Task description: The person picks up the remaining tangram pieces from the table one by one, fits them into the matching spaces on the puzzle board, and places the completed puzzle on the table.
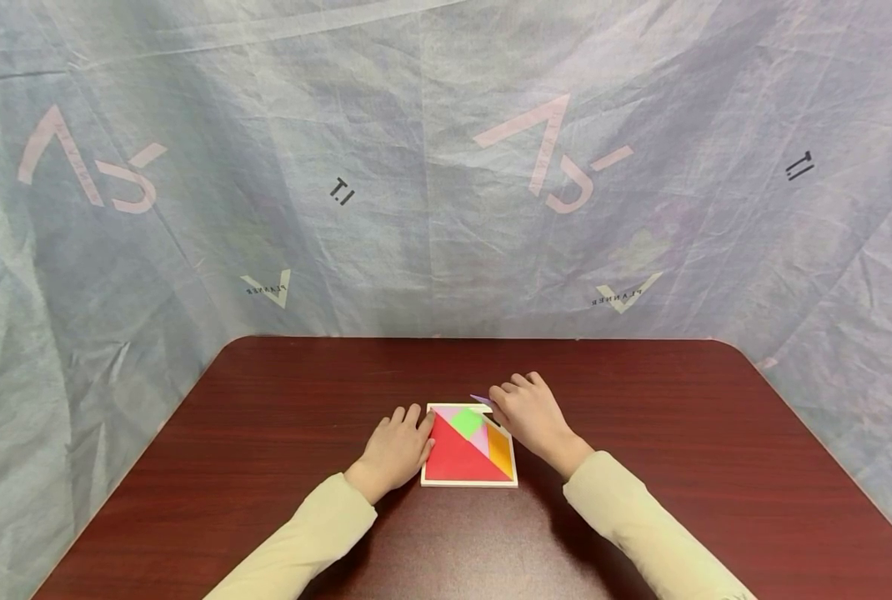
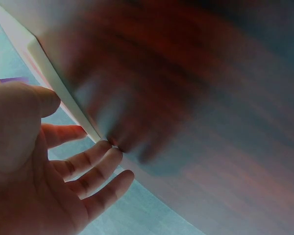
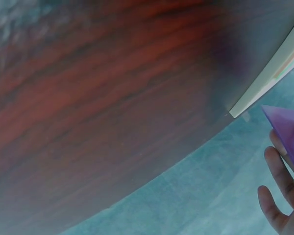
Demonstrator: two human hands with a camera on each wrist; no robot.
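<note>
A square tangram puzzle in a white tray (image 1: 468,483) lies on the table. In it are a large red piece (image 1: 457,454), a green piece (image 1: 467,422), pink pieces and an orange piece (image 1: 499,451). My left hand (image 1: 395,447) rests at the tray's left edge, thumb and index finger touching it, the other fingers loosely spread. Above the tray's far right corner, my right hand (image 1: 530,412) pinches a purple triangle tangram piece (image 3: 284,128) between thumb and fingers. A gap at that corner is partly hidden by the right hand.
The dark red wooden table (image 1: 303,392) extends around the tray on all sides. A grey printed cloth (image 1: 416,250) hangs behind and beside the table.
</note>
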